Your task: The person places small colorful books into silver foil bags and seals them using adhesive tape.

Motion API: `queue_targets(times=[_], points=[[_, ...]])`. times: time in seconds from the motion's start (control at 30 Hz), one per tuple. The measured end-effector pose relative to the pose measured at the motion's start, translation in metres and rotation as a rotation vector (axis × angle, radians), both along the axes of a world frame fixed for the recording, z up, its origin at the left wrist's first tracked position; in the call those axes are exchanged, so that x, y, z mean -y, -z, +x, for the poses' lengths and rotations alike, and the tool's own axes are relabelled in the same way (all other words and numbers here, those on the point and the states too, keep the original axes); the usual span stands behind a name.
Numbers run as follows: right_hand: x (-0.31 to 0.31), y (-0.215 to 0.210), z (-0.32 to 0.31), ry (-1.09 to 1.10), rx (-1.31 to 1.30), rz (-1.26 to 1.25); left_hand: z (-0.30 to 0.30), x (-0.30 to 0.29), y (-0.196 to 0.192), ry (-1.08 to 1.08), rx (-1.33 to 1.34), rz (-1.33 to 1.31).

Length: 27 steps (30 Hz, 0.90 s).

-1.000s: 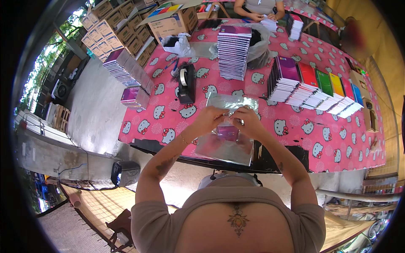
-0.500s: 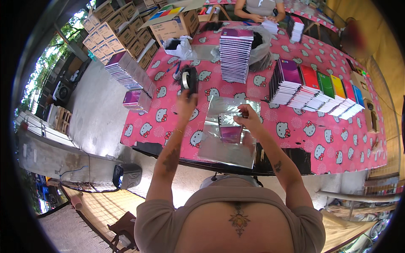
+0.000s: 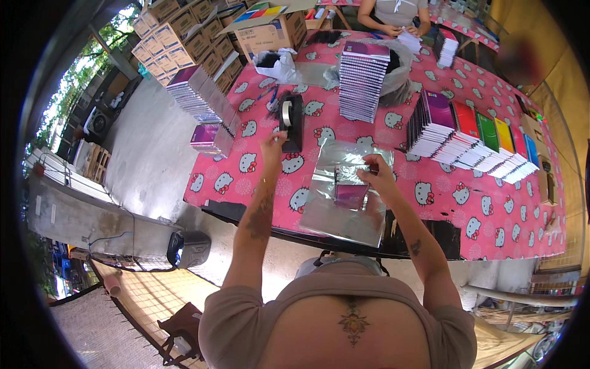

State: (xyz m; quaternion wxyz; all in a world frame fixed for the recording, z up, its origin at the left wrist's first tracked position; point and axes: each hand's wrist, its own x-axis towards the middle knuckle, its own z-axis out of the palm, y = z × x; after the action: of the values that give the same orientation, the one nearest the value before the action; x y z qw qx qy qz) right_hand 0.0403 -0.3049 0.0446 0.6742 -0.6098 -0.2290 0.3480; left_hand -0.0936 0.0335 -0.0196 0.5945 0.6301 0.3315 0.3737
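In front of me lies a shiny clear plastic sheet (image 3: 332, 215), with a small purple-covered spiral notebook (image 3: 350, 196) under or inside its folds. My right hand (image 3: 377, 176) is closed at the notebook's upper right, its fingertips pinching the plastic. My left hand (image 3: 272, 146) is at the near end of a black tape dispenser (image 3: 295, 126) that carries a pale roll. Its thumb and finger are pinched together; whatever is between them is too small to make out.
A tall stack of purple notebooks (image 3: 364, 83) stands behind the plastic. Colour-sorted notebook stacks (image 3: 439, 123) are at right, more purple stacks (image 3: 200, 98) at the left edge. Cardboard boxes (image 3: 267, 40) rise at far left. Across the table, a person (image 3: 396, 15) handles white papers.
My left hand has drawn back from over the tape dispenser to its near end, fingers now pinched. My right hand stays on the plastic. The whole view has shifted slightly.
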Motion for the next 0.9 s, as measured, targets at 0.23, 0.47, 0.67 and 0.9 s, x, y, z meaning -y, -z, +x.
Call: queue_targets(times=[0.23,0.47,0.67,0.9], points=[[0.0,0.009,0.001,-0.003,0.049,0.002,-0.019,0.0,-0.014,-0.091,-0.664,0.441],[0.002,0.02,0.0,0.061,0.014,0.042,0.045,0.108,-0.158,0.981,-0.431,0.854],[0.008,0.018,0.002,0.047,-0.002,0.089,0.125,0.129,-0.145,1.44,-0.778,1.006],[-0.004,0.017,-0.011,0.06,-0.062,0.174,0.091,0.081,-0.021,1.45,-0.466,-0.066]])
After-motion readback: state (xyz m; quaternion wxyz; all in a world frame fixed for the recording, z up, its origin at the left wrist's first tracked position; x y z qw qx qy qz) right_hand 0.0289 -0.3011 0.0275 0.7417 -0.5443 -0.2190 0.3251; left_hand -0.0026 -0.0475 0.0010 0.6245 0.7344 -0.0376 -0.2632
